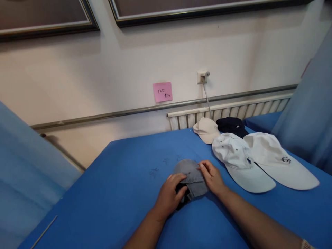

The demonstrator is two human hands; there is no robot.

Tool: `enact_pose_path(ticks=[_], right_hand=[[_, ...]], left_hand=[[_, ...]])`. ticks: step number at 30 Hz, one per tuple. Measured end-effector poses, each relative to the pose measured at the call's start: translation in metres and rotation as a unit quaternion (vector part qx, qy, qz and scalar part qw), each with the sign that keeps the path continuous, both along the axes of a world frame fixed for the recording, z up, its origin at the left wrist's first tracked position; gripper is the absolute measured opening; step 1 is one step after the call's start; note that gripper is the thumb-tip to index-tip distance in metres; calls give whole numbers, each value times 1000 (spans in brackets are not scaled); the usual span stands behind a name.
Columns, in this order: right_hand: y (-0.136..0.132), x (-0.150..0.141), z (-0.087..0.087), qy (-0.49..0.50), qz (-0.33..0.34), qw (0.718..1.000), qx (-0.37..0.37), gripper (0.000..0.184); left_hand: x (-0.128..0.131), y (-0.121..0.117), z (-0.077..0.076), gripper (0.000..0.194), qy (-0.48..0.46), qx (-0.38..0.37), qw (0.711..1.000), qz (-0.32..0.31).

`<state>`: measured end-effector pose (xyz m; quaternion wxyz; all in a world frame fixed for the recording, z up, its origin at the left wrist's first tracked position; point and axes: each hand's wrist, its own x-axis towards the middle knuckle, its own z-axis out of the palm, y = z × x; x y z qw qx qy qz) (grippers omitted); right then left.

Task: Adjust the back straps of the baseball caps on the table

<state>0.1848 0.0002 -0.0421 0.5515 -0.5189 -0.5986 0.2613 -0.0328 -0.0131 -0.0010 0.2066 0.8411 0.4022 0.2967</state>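
A grey baseball cap (195, 180) is between my two hands on the blue-covered table (124, 193). Its back opening and strap face toward me. My left hand (171, 192) grips the cap's left edge by the opening, thumb and fingers on either side of the fabric. On the opposite side, my right hand (211, 176) pinches the cap's right side, with the thumb on top. The cap's inside shows dark near my left fingers, and part of its left side is hidden behind them.
To the right lie a pale blue cap (236, 154), a white cap (269, 152), a cream cap (206, 128) and a navy cap (230, 125). Behind are a radiator (249, 110), a metal rail (129, 112) and a plugged-in cable (206, 97). Blue curtains (23, 173) hang at both sides.
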Motion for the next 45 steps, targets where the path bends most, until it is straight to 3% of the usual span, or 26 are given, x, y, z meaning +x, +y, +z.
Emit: enact_pose_path(ticks=[4,7,9,11,15,20,25,31,35,39,45], right_hand=[[-13,2,15,-57,-36,988,139,14],[-28,-3,30,-134,52,970,195,17],[-35,-11,38,-198,149,953,172,25],[-37,-19,39,-253,203,937,127,34],[-28,-28,29,-291,191,935,69,31],[-21,-25,18,-313,186,928,72,39],[-20,-21,18,-332,172,924,76,30],[-16,-17,11,-227,130,961,89,20],[-11,-15,-2,-75,93,993,10,19],[-5,-16,-11,51,106,992,-52,25],[-6,-15,-2,92,119,986,-69,32]], left_hand=[[-3,7,-7,27,-29,-17,998,54],[-7,13,-11,25,-57,-18,993,104],[-10,17,-12,26,-77,-19,987,139],[-12,20,-12,26,-96,-35,980,168],[-13,22,-12,24,-124,-85,971,188],[-9,20,-11,24,-131,-104,969,183],[-5,20,-6,26,-130,-105,970,174],[-6,19,-2,27,-154,-107,968,166],[-8,21,-3,30,-189,-123,957,181],[-9,22,-2,31,-228,-128,944,200],[-6,15,3,30,-255,-144,937,188]])
